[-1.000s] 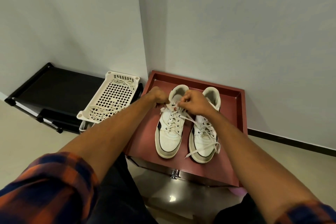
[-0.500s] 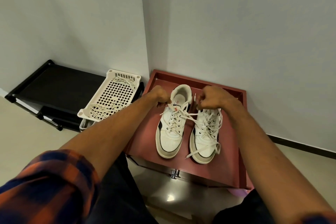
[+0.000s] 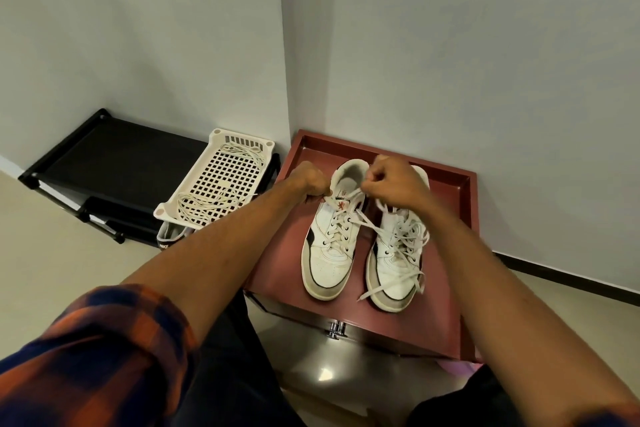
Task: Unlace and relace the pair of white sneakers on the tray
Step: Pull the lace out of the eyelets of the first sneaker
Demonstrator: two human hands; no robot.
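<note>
Sneakers (image 3: pixel 329 263) sit paired on the tray (image 3: pixel 381 329). Left grip (image 3: pixel 308 180) and right grip (image 3: pixel 391 184) each pinch a lace (image 3: pixel 351 194) end above the left one's tongue label (image 3: pixel 339 205), which is unreadable. Shoe (image 3: pixel 169 239) under basket (image 3: pixel 221 184) reads NIKE.

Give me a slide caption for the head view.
Left hand and right hand pinch lace ends at the top of one white sneaker on the red tray; the other sneaker has loose laces.
</note>
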